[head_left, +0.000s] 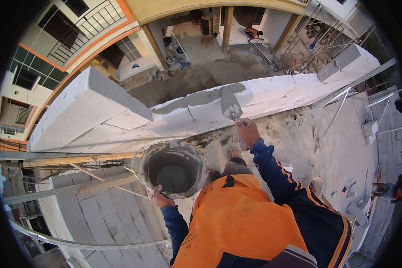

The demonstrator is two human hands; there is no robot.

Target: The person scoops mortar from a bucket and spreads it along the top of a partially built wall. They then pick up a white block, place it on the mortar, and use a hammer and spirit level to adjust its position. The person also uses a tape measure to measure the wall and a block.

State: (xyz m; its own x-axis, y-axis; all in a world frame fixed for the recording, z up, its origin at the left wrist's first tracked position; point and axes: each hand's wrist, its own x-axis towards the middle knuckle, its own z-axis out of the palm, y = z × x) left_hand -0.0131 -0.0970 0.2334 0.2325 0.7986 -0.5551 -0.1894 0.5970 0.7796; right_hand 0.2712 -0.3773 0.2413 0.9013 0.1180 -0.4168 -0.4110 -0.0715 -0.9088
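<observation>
My right hand (248, 134) grips the handle of a trowel (231, 105), whose mortar-smeared blade is against a band of wet grey mortar (190, 99) along the top of a white block wall (263, 98). My left hand (160, 197) holds the near-left rim of a mortar-caked bucket (174, 156), which has grey mix in the bottom. The bucket is held at my left side, below the wall. A raised end block (76, 111) stands at the left of the mortar band.
A wooden beam (53, 161) and metal rails (98, 241) cross at left. Block stacks (368, 129) and bars (330, 118) stand right, near another person's hand at the far right edge. Beyond the wall, a crouching worker (252, 33) is below, near scaffolding (317, 44) and facing buildings (67, 27).
</observation>
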